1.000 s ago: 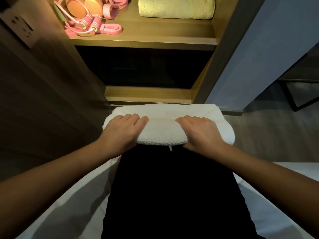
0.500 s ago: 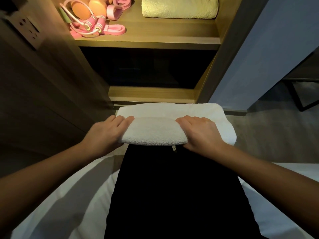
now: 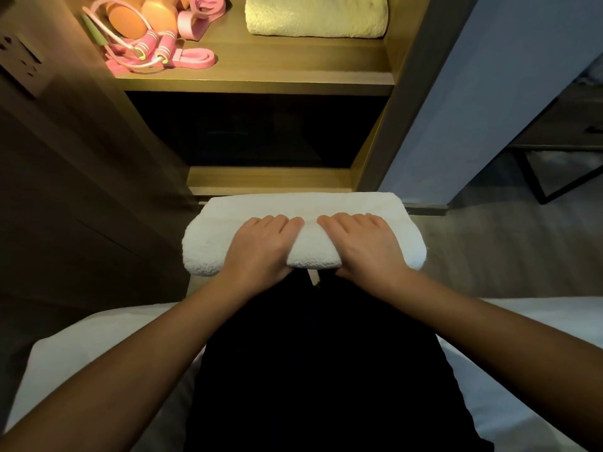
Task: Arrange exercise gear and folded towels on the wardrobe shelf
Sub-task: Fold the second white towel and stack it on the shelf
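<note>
The left grip (image 3: 261, 247) and the right grip (image 3: 368, 246) are both clenching the near fold of the white towel (image 3: 355, 203). Their fingers are curling over its top, their thumbs are hiding underneath, and they are sitting close together at mid-frame.

The towel is lying folded in a thick oblong across the centre of the frame, above the person's dark lap (image 3: 310, 370). It is sitting well below the lit shelf (image 3: 254, 83) at the top of the frame.

The step in hand, as I am reading it, is the last squaring of the fold before the carry. The next move is calling for a level lift, up and forward with both sides together, so the layers are not sliding open. Then it is calling for a landing on the bare wood or on top of the other towel.

Counting:
- **Towels:** two, this white one and a pale yellow towel (image 3: 313, 17) already lying at the upper right on the shelf.
- **Rope:** one skipping rope (image 3: 156, 44) with two handles, at the upper left.
- **Bands:** the rope is tangling with pink bands (image 3: 195, 58), at least two.
- **Other gear:** orange rounded pieces (image 3: 127, 24), whose number I cannot tell.
</note>
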### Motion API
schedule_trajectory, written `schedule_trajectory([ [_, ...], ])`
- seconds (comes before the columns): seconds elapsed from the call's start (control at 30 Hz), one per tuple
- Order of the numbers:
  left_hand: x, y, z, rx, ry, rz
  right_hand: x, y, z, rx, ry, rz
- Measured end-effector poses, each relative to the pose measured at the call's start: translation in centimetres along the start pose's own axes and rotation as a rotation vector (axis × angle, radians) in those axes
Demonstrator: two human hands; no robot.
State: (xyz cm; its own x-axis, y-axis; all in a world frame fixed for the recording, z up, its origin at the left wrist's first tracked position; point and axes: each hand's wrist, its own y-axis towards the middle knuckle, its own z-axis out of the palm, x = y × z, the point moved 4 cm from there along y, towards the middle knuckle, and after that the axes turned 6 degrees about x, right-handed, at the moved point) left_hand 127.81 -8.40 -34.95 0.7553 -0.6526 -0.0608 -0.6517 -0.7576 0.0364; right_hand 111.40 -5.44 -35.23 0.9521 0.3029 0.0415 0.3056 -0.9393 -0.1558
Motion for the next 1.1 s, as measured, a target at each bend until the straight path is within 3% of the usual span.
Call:
schedule_trajectory([
  [0.73,1.4,0.6,0.1,0.040,0.003,-0.015,-5.8,-2.7,-1.0,-0.082,0.030,0.042],
  [0.9,1.4,0.8,0.0,0.058,0.003,-0.037,-7.5,-3.1,-0.6,0.078,-0.014,0.069],
  [1.1,-0.8,0.8,-0.1,0.046,0.073,0.010,-1.2,-0.9,-0.3,0.093,0.018,-0.048],
])
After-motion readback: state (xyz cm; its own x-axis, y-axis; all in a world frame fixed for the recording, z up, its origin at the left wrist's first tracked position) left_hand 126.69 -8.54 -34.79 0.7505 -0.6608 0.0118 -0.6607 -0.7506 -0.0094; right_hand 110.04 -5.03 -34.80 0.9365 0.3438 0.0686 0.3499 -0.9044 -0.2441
